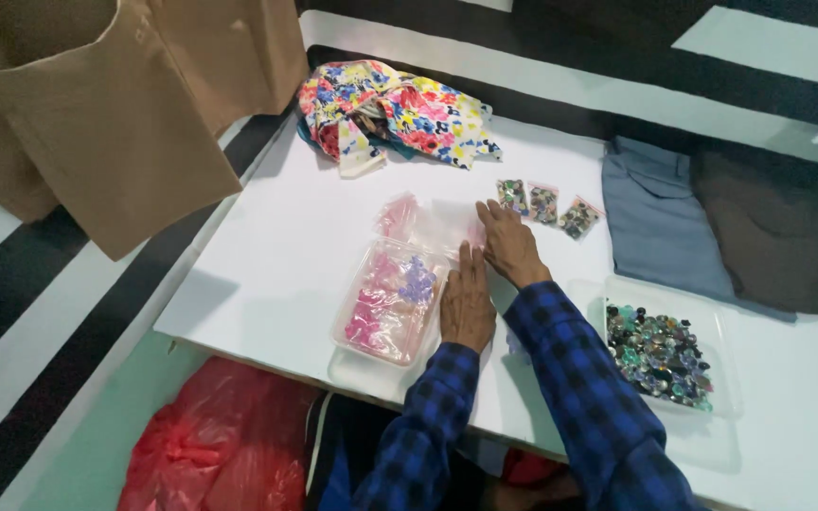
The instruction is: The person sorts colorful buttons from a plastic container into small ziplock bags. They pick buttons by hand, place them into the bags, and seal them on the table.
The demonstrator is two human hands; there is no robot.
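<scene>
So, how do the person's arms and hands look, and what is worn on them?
Both arms wear long sleeves of a checked fabric, dark blue with black squares, reaching down to the wrists. The left hand and the right hand are bare: no gloves. No ring, watch or bracelet shows in this view, though the picture is too soft to rule out small ones. The sleeve cuffs sit loosely, without visible buttons.

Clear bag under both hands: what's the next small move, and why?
Probably pinch the clear bag by an edge and lift it. The right hand and left hand lie flat on it beside the clear box of pink bags, gripping nothing.
</scene>
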